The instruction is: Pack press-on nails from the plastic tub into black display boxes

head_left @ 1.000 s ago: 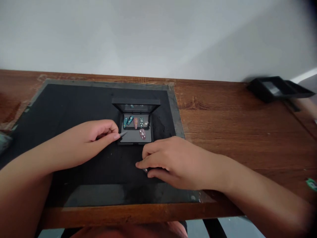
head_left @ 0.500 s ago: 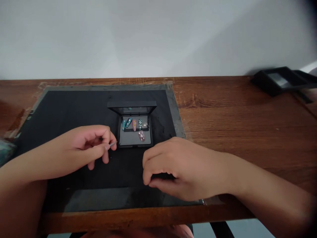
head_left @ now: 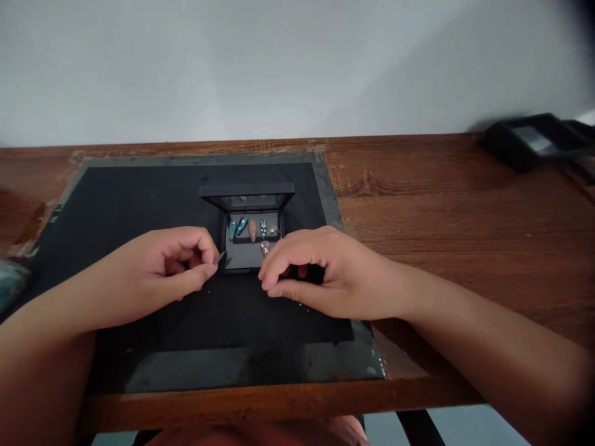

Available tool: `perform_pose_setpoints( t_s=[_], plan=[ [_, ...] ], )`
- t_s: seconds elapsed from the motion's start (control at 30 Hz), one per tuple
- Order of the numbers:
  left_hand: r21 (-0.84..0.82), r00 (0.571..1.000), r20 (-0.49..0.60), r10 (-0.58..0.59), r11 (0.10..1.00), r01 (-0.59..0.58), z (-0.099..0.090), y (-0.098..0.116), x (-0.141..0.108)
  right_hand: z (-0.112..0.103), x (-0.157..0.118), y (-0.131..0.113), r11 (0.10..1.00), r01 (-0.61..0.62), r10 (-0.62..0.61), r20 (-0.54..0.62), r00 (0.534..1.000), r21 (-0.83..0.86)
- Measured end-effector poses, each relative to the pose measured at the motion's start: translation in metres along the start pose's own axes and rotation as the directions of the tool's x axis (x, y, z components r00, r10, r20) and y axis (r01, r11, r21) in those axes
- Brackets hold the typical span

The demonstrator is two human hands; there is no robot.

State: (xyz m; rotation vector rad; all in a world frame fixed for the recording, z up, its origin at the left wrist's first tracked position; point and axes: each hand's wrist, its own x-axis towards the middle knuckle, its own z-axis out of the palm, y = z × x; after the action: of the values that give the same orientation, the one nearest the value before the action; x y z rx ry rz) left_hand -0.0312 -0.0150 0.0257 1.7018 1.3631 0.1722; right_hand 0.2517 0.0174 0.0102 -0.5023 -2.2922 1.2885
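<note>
While the left hand (head_left: pixel 151 266) pinches a slim grey pointed tool (head_left: pixel 220 256), presumably for precision, the right hand (head_left: pixel 341 272) hovers by the open black rectangular case (head_left: pixel 245 255), nearly closed, its contents unclear.

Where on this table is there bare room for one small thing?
Two patches look free: the dark mat left of the open case, beyond the left hand; and the brown tabletop between the mat's right edge and the black box. The case is crowded: nail tips line its back row, and the right hand covers its front right corner.
</note>
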Motion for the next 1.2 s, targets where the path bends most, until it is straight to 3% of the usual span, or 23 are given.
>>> perform_pose_setpoints(
  t_s=[0.13, 0.5, 0.77, 0.97, 1.2],
  plan=[
    [0.044, 0.999, -0.049, -0.01, 0.999, 0.012, 0.002, -0.001, 0.0, 0.003, -0.001, 0.003, 0.998, -0.054, 0.055, -0.049, 0.997, 0.015],
    [0.111, 0.987, -0.155, 0.037, 0.994, -0.02, 0.005, 0.002, 0.005, 0.002, 0.0, 0.006, 0.998, -0.045, 0.04, -0.118, 0.992, -0.039],
    [0.192, 0.969, -0.18, 0.168, 0.972, -0.133, 0.004, 0.001, 0.007, 0.005, -0.001, 0.012, 1.0, -0.013, 0.008, -0.159, 0.987, -0.026],
    [0.126, 0.962, -0.227, 0.154, 0.984, -0.128, 0.005, 0.003, 0.012, 0.009, -0.001, 0.016, 1.0, -0.018, 0.018, -0.237, 0.971, 0.004],
    [0.229, 0.968, -0.214, 0.129, 0.97, -0.078, 0.008, 0.004, 0.017, 0.01, 0.005, 0.019, 1.0, -0.023, 0.022, -0.302, 0.953, 0.0]
  ],
)
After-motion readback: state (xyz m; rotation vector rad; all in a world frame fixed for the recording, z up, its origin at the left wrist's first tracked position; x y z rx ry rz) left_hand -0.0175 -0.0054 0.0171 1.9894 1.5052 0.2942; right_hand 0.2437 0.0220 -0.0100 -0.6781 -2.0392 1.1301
